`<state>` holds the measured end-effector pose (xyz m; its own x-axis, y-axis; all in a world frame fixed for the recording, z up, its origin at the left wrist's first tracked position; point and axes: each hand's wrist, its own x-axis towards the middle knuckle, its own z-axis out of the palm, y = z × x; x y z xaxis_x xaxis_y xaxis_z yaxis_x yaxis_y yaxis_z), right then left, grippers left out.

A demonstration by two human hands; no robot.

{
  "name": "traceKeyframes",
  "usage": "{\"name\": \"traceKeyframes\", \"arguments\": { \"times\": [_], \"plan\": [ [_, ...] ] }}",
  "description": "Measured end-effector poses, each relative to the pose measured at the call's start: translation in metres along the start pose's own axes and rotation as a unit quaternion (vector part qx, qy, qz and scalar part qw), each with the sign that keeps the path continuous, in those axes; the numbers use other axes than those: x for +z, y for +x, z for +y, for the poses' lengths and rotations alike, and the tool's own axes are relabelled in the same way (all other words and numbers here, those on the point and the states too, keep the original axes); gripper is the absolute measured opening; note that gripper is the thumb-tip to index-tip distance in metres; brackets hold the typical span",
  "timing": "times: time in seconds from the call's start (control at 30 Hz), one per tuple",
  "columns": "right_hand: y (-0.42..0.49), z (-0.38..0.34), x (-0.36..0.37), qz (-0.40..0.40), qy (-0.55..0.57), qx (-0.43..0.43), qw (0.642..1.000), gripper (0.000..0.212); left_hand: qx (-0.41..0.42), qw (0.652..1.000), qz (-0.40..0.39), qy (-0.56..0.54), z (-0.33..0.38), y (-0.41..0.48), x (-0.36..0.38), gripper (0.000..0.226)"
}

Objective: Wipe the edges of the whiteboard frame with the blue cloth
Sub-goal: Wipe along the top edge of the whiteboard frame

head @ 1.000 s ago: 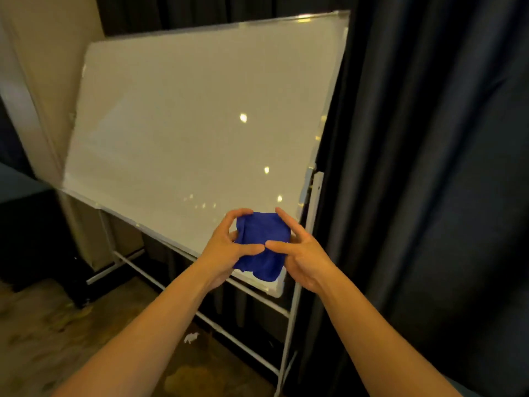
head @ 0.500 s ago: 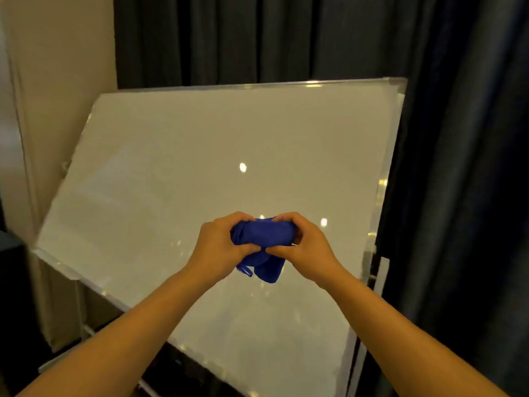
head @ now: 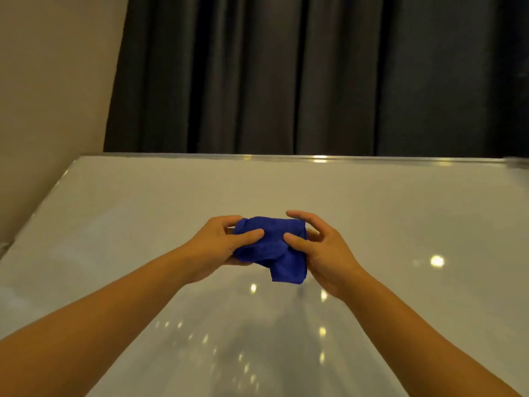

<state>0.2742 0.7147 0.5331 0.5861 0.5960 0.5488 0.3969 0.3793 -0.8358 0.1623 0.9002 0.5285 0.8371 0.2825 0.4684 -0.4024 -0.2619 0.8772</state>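
Note:
The blue cloth [head: 272,247] is bunched up between both hands in front of the whiteboard [head: 143,224]. My left hand [head: 220,247] grips its left side with thumb on top. My right hand [head: 323,253] presses its thumb on the cloth's right side, the other fingers curled loosely behind it. A corner of the cloth hangs down. The board's metal top frame edge [head: 315,158] runs across the view well above the hands; its left edge [head: 37,213] slants down to the left.
Dark grey curtains [head: 286,75] hang behind the board. A beige wall [head: 51,81] stands at the left. The board's glossy surface reflects small ceiling lights.
The view has tilted upward and come closer to the board; its stand and floor have dropped out of sight. Both hands keep the cloth, and the right fingers have loosened.

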Motion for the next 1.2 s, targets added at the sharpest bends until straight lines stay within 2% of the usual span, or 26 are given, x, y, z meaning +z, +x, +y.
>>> {"name": "traceKeyframes", "arguments": {
  "times": [0.07,0.2,0.3,0.37,0.43,0.53,0.57,0.67,0.7,0.8,0.83,0.9,0.93,1.0,1.07,1.17,1.2],
  "plan": [
    [0.043,0.011,0.007,0.044,-0.094,-0.037,0.994,0.038,-0.009,1.0,-0.009,-0.003,-0.01,0.047,-0.021,0.035],
    [0.116,0.015,0.018,0.1,-0.245,-0.115,0.958,0.041,-0.008,0.999,-0.034,-0.033,-0.019,0.132,-0.054,0.031],
    [0.176,0.017,0.031,0.167,-0.365,-0.19,0.896,0.041,0.032,0.997,-0.048,-0.052,-0.019,0.201,-0.087,0.033],
    [0.216,0.007,0.044,0.222,-0.455,-0.261,0.822,0.042,0.102,0.994,-0.028,-0.022,-0.008,0.247,-0.107,0.031],
    [0.251,-0.004,0.057,0.261,-0.538,-0.309,0.739,0.044,0.192,0.978,0.018,0.08,0.006,0.285,-0.127,0.027],
    [0.282,-0.005,0.076,0.293,-0.703,-0.325,0.561,0.043,0.309,0.912,0.108,0.248,0.019,0.318,-0.142,0.021],
    [0.291,0.002,0.083,0.275,-0.73,-0.325,0.535,0.042,0.335,0.89,0.12,0.286,0.018,0.325,-0.146,0.026],
    [0.302,0.032,0.1,0.187,-0.764,-0.249,0.565,0.059,0.34,0.874,0.106,0.331,0.004,0.339,-0.147,0.031],
    [0.305,0.04,0.099,0.169,-0.782,-0.221,0.558,0.067,0.325,0.867,0.105,0.362,-0.002,0.343,-0.148,0.039],
    [0.302,0.051,0.081,0.146,-0.845,-0.167,0.487,0.087,0.301,0.822,0.125,0.467,-0.014,0.347,-0.151,0.066],
    [0.296,0.049,0.071,0.15,-0.857,-0.155,0.468,0.091,0.304,0.817,0.124,0.474,-0.016,0.346,-0.15,0.071],
    [0.279,0.035,0.046,0.188,-0.863,-0.121,0.453,0.095,0.299,0.816,0.112,0.482,-0.018,0.343,-0.148,0.078],
    [0.268,0.025,0.031,0.218,-0.859,-0.093,0.454,0.097,0.294,0.81,0.107,0.496,-0.018,0.342,-0.148,0.082],
    [0.246,0.01,0.01,0.283,-0.83,-0.036,0.48,0.101,0.298,0.788,0.105,0.529,-0.023,0.34,-0.142,0.095],
    [0.244,0.009,0.012,0.31,-0.804,-0.028,0.506,0.105,0.31,0.774,0.095,0.544,-0.024,0.336,-0.126,0.098],
    [0.268,0.037,0.041,0.228,-0.802,-0.097,0.543,0.094,0.32,0.758,0.076,0.563,-0.021,0.332,-0.097,0.089],
    [0.271,0.042,0.044,0.203,-0.806,-0.107,0.545,0.091,0.32,0.755,0.072,0.567,-0.02,0.33,-0.092,0.091]
  ]
}}
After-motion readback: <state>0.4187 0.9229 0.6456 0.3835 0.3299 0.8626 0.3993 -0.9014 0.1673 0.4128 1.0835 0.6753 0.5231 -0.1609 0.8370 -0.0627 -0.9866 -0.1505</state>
